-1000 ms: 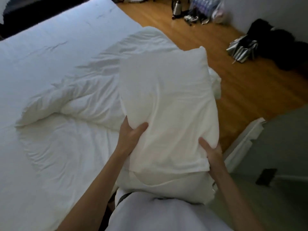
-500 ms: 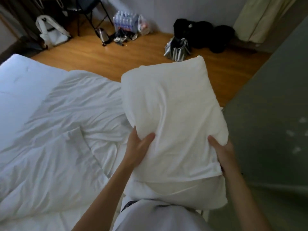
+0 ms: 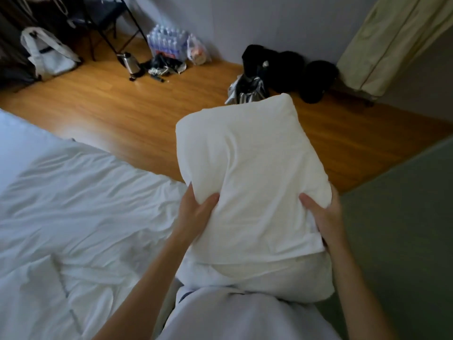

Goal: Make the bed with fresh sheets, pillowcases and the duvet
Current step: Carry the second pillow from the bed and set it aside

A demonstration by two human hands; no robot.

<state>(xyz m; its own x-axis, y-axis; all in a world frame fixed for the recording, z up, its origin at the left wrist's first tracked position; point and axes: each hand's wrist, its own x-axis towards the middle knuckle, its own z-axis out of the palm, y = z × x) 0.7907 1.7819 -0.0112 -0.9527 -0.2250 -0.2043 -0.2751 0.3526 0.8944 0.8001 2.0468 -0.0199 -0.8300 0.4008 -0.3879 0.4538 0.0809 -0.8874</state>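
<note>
I hold a white pillow (image 3: 250, 182) upright in front of my body, its pillowcase pulled most of the way on, with the bare end of the pillow bulging out at the bottom. My left hand (image 3: 193, 214) grips its left edge, thumb on the front. My right hand (image 3: 323, 217) grips the right edge the same way. The crumpled white duvet (image 3: 81, 212) lies on the bed (image 3: 17, 133) to my left.
Wooden floor (image 3: 127, 111) stretches beyond the bed. On it stand a pack of water bottles (image 3: 166, 44), a kettle (image 3: 130, 63), a white backpack (image 3: 49, 54), black bags (image 3: 291, 69) and a folding chair. A dark wall (image 3: 397, 229) is close on my right.
My view has swung to the right, away from the bed and towards the floor and wall. The pillow has stayed in both hands, carried along with the turn.
</note>
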